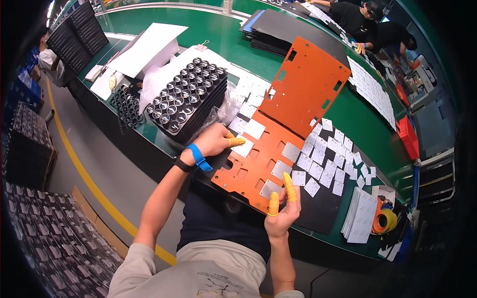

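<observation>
An orange fixture board (253,164) with rectangular recesses lies before me, and its orange lid panel (308,84) stands open at the far side. My left hand (214,141), with yellow finger cots and a blue wrist strap, is closed at the edge of a white square plate (242,149) over the board's left side. Thumb and index finger stretched apart, my right hand (284,211) hovers at the board's near right corner. Beside its fingertips a silver square plate (270,189) sits on the board. Similar plates (282,169) lie along the right row.
Loose white plates (325,159) are scattered on a black mat right of the board. Left stands a stack of black trays (186,94) with round metal-rimmed parts. Yellow tape (385,220) and stacked white sheets (360,214) are at right. Co-workers (355,22) work across the green table.
</observation>
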{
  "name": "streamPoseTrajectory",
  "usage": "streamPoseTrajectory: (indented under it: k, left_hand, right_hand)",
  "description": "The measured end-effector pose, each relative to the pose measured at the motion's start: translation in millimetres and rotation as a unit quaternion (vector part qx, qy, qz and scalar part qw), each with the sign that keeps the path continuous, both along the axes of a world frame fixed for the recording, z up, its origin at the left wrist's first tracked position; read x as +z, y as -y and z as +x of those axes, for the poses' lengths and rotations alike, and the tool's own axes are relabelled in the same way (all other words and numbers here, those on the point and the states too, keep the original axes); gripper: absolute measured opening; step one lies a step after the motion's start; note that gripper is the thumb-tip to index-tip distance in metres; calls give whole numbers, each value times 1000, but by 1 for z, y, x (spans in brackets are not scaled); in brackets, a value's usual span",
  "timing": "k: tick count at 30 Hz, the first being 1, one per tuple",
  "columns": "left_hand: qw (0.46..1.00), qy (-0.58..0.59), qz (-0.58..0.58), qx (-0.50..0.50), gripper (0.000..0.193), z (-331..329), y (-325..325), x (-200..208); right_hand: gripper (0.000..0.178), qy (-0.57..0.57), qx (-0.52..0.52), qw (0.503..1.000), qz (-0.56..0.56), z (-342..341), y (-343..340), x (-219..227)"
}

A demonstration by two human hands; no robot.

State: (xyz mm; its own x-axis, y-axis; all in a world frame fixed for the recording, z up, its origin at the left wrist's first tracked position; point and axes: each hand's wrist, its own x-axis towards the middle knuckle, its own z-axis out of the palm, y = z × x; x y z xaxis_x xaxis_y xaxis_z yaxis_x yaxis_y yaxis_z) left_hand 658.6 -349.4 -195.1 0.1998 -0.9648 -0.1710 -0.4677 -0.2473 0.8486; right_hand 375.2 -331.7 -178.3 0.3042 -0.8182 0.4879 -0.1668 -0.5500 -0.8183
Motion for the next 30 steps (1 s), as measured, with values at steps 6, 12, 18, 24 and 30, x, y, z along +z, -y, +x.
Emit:
streamPoseTrajectory:
  k: [6, 12, 18, 24, 30]
  left_hand:
    - [994, 83, 14, 73, 44, -19, -5, 8]
    - [946, 136, -218, 197, 42, -66, -46, 36]
    - [867, -461, -173, 75, 77, -77, -105, 36]
    - [802, -588, -104, -28, 53, -35, -140, 35]
    - [833, -521, -186, 12, 56, -11, -166, 18]
  right_hand:
    - [40, 3, 11, 1000, 1, 9, -8, 5]
    - [52, -73, 84, 991, -79, 33, -9, 11]
    - [69, -179, 261, 931, -182, 79, -6, 45]
    - [57, -162, 319, 913, -194, 103, -1, 65]
    - [51, -133, 490, 848, 154, 135, 3, 79]
